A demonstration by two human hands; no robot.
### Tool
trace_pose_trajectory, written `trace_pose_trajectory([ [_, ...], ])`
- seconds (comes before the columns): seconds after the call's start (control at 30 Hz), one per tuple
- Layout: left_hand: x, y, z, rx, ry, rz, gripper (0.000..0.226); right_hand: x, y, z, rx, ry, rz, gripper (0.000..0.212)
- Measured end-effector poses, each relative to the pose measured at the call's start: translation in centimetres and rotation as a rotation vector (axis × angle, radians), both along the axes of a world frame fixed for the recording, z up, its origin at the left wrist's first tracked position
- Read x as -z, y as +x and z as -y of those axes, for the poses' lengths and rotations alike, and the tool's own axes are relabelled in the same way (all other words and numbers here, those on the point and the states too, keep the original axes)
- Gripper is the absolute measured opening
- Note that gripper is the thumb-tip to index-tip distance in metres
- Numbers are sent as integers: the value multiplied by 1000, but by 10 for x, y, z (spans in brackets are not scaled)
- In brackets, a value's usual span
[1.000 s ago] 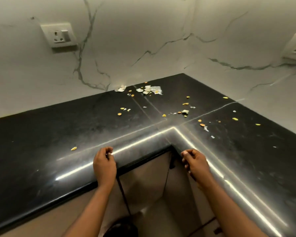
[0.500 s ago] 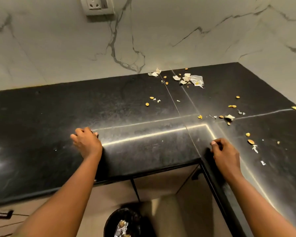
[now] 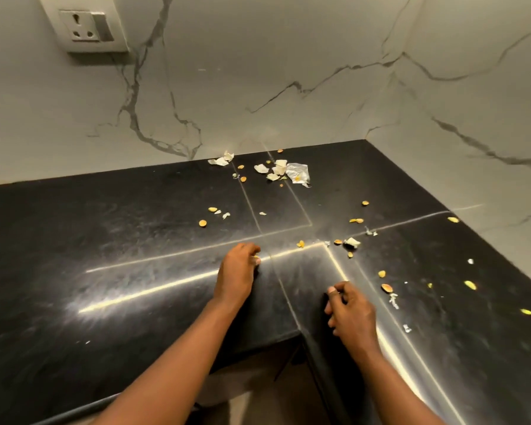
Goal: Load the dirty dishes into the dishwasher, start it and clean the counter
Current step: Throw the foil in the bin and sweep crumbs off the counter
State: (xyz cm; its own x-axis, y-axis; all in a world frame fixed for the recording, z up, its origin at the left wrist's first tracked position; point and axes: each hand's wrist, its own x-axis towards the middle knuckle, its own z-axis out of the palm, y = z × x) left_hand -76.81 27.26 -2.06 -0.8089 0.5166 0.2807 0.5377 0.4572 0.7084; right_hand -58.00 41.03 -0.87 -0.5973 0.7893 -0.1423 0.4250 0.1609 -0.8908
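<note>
counter (image 3: pixel 111 256): black L-shape, inside corner is my landmark; dishwasher and dishes not in view.
change: both hands moved from the front edge onto the slab, toward the corner; bin seen earlier below is out of frame. Reads as wipe-down phase, crumb pickup starting.
left hand (image 3: pixel 238 273): fingers curled, just left of corner; a small yellow bit at the fingertips, hold unclear.
right hand (image 3: pixel 351 314): curled, nothing visible in it, just in front of corner.
scraps (image 3: pixel 288 171): one white cluster, well behind corner by the wall.
crumbs (image 3: pixel 386 288): roughly 20 yellow bits, mostly right of and behind corner.
socket (image 3: pixel 84 24): 1, far left on the wall.

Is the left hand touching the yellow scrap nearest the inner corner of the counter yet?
Apart. The head view shows bare black counter between the left hand and that yellow scrap; the fingers are curled short of it.
</note>
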Motion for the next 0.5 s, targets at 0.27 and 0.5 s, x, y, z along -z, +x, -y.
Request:
trace_pose_trajectory([
  [0.27,-3,-59,11,-498,-12,-171,35,4,23,-25,198,202,-82,10],
  [0.5,16,-88,1,-422,-398,84,78,24,69,-91,628,420,587,72],
])
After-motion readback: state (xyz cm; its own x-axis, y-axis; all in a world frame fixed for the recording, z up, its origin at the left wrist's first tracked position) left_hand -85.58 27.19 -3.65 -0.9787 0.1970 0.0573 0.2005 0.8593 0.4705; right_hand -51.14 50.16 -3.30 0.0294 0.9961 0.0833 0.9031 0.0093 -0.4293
